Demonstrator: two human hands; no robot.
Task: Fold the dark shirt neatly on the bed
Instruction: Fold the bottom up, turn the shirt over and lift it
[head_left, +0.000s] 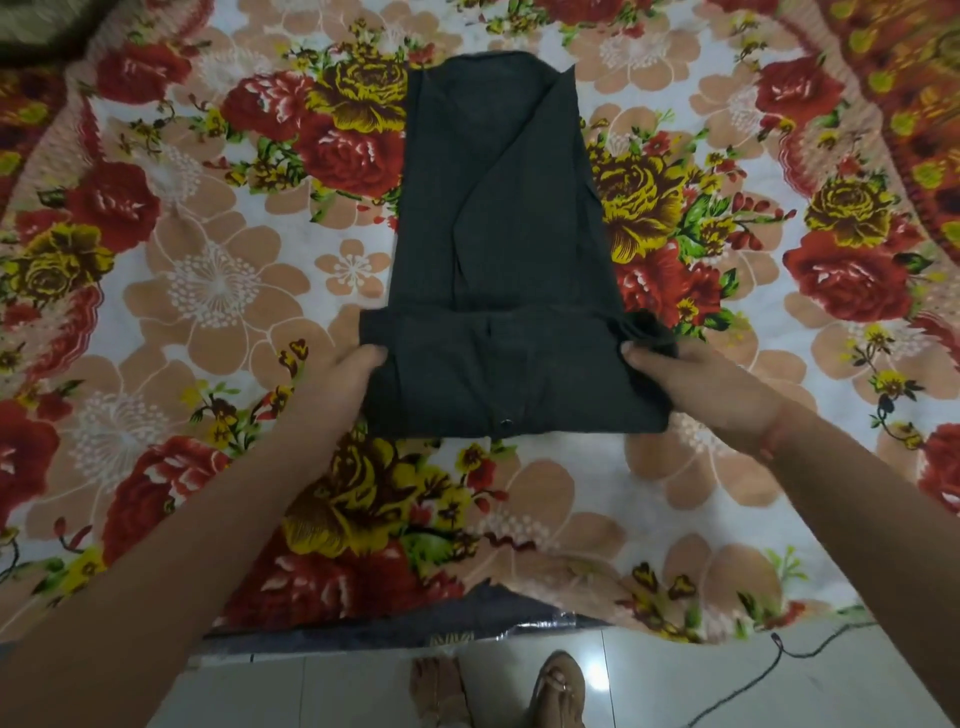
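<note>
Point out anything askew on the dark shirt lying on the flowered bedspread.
The dark button-up shirt is folded into a long strip, but its turned-up near band is wider than the strip, and a wad of cloth bunches out past the right edge, just above the right hand.

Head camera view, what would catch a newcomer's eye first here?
The dark shirt, folded into a long strip, lies at the middle of a loud floral bedsheet of red and yellow roses. The left hand and the right hand grip the two ends of its near, folded-up part. At the bottom, the person's feet stand on pale tiles.
</note>
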